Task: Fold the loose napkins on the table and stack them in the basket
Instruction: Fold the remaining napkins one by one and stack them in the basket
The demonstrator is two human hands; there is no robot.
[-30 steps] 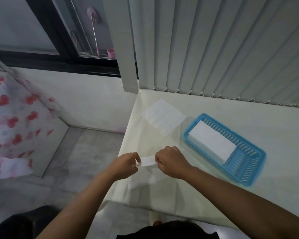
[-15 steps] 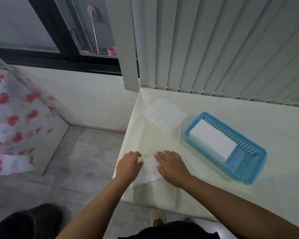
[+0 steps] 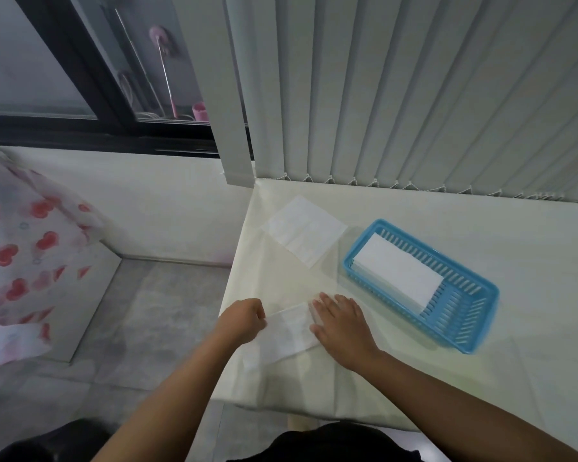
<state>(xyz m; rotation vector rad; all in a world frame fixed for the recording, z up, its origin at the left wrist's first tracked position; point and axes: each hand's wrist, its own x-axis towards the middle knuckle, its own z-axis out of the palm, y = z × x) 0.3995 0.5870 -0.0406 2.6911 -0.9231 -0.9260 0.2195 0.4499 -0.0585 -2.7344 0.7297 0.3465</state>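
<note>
A folded white napkin (image 3: pixel 289 335) lies flat near the table's front left corner. My right hand (image 3: pixel 342 325) presses on its right end with straight fingers. My left hand (image 3: pixel 242 320) is at the napkin's left end with its fingers curled over that edge. A loose, unfolded white napkin (image 3: pixel 306 233) lies further back near the table's left edge. To the right stands a blue plastic basket (image 3: pixel 474 331) holding a folded white napkin (image 3: pixel 397 266).
The table (image 3: pixel 481 225) has a cream cloth and ends at the left in a drop to a grey tiled floor. Vertical blinds (image 3: pixel 414 95) hang behind the table. A red-patterned cloth (image 3: pixel 17 255) is at the far left.
The napkin held in the air between both hands was laid down on the table. My right hand flattened onto it, and my left hand slid to its left end and curled.
</note>
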